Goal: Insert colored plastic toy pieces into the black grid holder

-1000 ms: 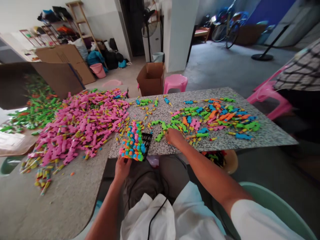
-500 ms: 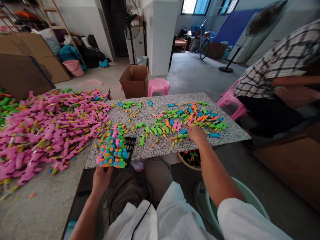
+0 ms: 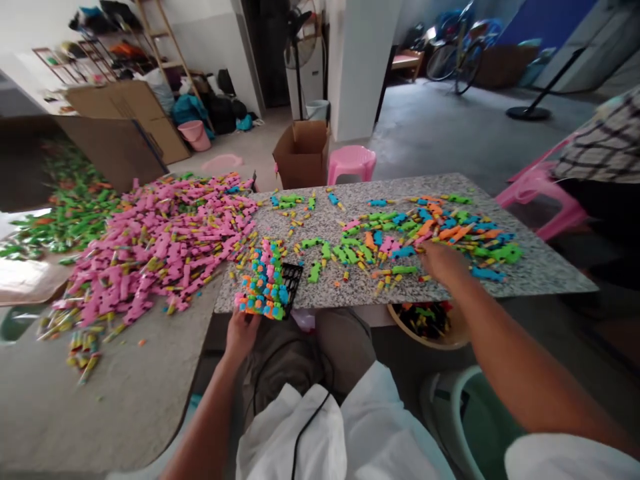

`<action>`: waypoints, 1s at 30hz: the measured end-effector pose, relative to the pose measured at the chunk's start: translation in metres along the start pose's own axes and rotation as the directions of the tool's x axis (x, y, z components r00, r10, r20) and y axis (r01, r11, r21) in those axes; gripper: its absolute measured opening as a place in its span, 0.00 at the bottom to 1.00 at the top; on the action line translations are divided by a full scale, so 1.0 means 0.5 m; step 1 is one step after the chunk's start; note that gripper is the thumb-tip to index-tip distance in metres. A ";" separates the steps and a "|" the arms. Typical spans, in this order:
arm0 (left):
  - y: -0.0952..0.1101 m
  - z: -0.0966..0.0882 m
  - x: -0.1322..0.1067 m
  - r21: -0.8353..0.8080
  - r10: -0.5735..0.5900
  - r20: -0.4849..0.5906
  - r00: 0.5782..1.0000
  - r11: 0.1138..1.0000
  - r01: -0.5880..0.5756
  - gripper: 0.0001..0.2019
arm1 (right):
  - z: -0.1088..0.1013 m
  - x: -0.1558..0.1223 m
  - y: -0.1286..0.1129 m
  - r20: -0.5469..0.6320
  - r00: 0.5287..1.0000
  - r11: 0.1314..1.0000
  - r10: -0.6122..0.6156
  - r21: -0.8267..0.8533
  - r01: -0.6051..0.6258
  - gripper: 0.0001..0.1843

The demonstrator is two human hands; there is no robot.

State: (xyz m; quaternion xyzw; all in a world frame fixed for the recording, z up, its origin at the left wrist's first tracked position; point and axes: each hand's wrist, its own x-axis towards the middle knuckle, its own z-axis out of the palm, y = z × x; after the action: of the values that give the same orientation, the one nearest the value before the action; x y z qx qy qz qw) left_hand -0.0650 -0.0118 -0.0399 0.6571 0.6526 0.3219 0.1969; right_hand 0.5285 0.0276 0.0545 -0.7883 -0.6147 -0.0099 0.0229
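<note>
My left hand (image 3: 241, 332) grips the near edge of a black grid tray (image 3: 291, 280) that lies on the granite slab (image 3: 530, 270). Rows of small coloured toy pieces (image 3: 264, 281) fill most of the tray. My right hand (image 3: 443, 260) reaches over the slab into a loose heap of green, orange, blue and pink pieces (image 3: 435, 230). Its fingers curl down among the pieces, and what they hold is hidden.
A large pile of pink pieces (image 3: 165, 243) covers the table to the left, with green ones (image 3: 70, 213) beyond. A bowl of dark pieces (image 3: 430, 323) sits below the slab. A person in a checked shirt (image 3: 600, 143) sits at the right, near a pink stool (image 3: 351, 163) and a cardboard box (image 3: 303, 153).
My right hand has moved rightward along the slab, from the green pieces near the middle into the mixed heap. My left hand stays on the tray. The camera swung right, then back.
</note>
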 end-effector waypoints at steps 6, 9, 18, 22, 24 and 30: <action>0.019 -0.006 -0.004 0.021 -0.041 -0.014 0.999 0.999 0.041 0.16 | -0.044 -0.048 -0.250 0.002 1.000 0.849 -0.027 0.528 0.022 0.17; 0.030 -0.012 -0.003 0.023 -0.061 0.019 0.998 0.998 0.060 0.16 | -0.024 -0.089 -0.406 0.050 0.978 0.659 -0.201 0.746 0.098 0.19; 0.039 -0.015 -0.005 0.029 -0.086 0.017 0.996 0.996 0.086 0.16 | 0.060 -0.117 -0.626 0.444 0.739 0.333 -0.506 0.891 -0.308 0.10; 0.037 -0.013 -0.008 0.021 -0.067 0.011 0.998 0.998 0.067 0.16 | 0.073 -0.110 -0.628 0.374 0.743 0.398 -0.555 0.904 -0.157 0.14; 0.039 -0.013 -0.009 0.008 -0.066 0.001 0.998 0.998 0.066 0.16 | 0.075 -0.108 -0.625 0.295 0.767 0.439 -0.570 0.898 -0.019 0.14; 0.048 -0.017 -0.007 -0.009 -0.066 0.012 0.998 0.998 0.066 0.17 | 0.075 -0.105 -0.628 0.124 0.776 0.596 -0.619 0.718 0.361 0.14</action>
State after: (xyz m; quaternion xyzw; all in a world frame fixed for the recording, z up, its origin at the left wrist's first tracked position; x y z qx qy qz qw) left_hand -0.0528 -0.0185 -0.0182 0.6363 0.6710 0.3144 0.2145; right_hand 0.2107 0.0549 0.0224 -0.5107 -0.7659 0.3458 0.1814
